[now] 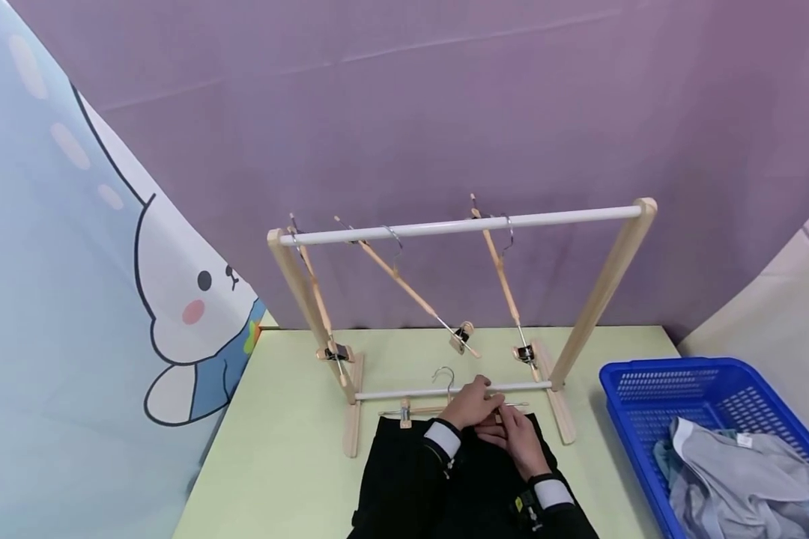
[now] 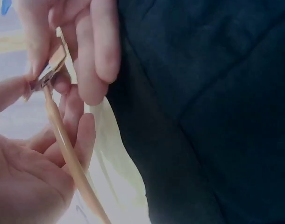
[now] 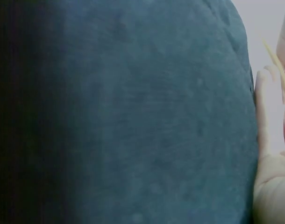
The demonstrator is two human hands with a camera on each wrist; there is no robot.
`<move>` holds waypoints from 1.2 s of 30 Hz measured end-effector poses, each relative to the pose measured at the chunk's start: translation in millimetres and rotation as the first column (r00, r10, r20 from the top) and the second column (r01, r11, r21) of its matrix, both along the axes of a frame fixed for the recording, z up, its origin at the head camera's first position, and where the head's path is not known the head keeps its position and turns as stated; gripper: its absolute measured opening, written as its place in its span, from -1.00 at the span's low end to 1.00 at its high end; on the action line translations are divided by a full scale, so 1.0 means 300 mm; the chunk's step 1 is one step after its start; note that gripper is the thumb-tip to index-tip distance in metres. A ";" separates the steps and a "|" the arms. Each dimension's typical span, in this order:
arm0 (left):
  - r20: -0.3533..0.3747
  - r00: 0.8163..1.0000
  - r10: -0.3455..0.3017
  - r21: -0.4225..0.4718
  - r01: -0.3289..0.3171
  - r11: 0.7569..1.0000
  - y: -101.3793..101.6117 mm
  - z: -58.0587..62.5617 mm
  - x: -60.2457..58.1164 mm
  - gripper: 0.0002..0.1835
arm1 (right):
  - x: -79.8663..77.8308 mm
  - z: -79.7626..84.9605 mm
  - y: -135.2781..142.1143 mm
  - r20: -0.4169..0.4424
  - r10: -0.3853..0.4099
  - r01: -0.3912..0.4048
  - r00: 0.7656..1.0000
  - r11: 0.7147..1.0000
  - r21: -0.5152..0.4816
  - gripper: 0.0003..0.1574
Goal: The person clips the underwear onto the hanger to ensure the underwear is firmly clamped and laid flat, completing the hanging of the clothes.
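Note:
A trouser hanger (image 1: 428, 409) with a wooden bar and a metal hook lies along the top edge of a black garment (image 1: 472, 486). Its left clip (image 1: 405, 414) sits at that edge. My left hand (image 1: 470, 404) and right hand (image 1: 522, 445) meet at the right clip. In the left wrist view, the left thumb and the right-hand fingers pinch this clip (image 2: 51, 70), with the bar (image 2: 70, 147) running down past the left palm. Black cloth (image 3: 156, 112) fills most of the right wrist view. Whether the right clip grips cloth cannot be told.
A wooden rack with a white top rail (image 1: 458, 226) stands on the pale green table (image 1: 263, 457). Several clip hangers, including one on the right (image 1: 502, 277), hang from it. A blue basket (image 1: 620, 419) at right holds grey clothes (image 1: 741, 471).

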State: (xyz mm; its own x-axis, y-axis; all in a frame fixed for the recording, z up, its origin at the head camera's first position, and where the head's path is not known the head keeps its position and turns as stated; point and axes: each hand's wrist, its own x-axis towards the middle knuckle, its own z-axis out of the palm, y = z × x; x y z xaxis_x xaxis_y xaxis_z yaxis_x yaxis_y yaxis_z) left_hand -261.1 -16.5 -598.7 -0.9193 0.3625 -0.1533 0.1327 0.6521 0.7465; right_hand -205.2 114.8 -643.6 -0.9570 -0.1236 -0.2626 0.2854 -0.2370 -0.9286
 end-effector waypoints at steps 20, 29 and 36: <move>0.093 0.985 -0.142 0.173 0.125 0.977 -0.046 0.026 -0.054 -0.74 | 0.047 0.019 0.004 -0.077 0.016 0.001 0.997 0.977 0.215 -0.51; 0.059 0.998 0.003 0.262 -0.018 0.965 -0.065 0.013 -0.090 -0.73 | 0.074 0.072 0.087 -0.334 0.002 0.305 0.943 0.399 0.865 -0.43; -0.132 0.990 0.052 0.246 -0.019 0.969 -0.067 0.009 -0.090 -0.75 | 0.042 0.087 0.113 -0.165 -0.021 0.154 0.986 0.489 0.858 -0.10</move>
State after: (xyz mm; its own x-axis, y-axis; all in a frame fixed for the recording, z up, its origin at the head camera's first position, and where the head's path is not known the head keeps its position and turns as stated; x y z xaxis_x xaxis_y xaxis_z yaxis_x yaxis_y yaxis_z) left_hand -288.1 -36.5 -596.0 -0.9383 0.3401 0.0629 0.2241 0.4592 0.8596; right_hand -192.7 148.7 -617.5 -0.9792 0.1881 -0.0759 0.1865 0.6878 -0.7015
